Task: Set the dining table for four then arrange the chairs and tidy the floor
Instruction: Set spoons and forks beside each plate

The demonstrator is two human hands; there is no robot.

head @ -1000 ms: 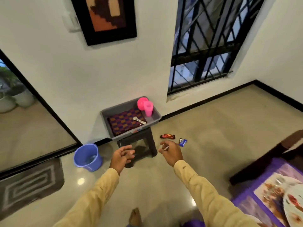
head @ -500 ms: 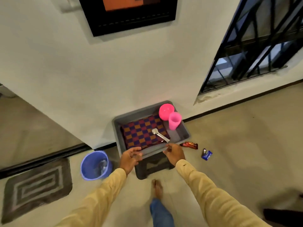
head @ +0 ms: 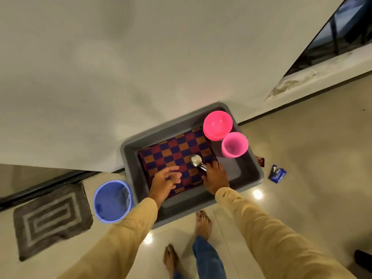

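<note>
We go in from above: the grey tub is open-topped and walled all round. The pink bowls and pink cup block its far right corner. The bare tub floor right of the checkered placemat is free. Our right hand covers the spoon handle, and our left hand hovers over the placemat's near left. The wall sits close behind the tub. A blue bucket stands just left.

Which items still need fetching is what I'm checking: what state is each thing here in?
grey tub: loaded.
checked cloth: flat in tub.
spoon: on cloth, handle under right hand.
pink bowls: stacked, upright, empty.
pink cup: upright, empty.
blue bucket: upright on floor.
blue wrapper: on floor.
left hand: open over cloth.
right hand: touching spoon, grip unclear.
</note>
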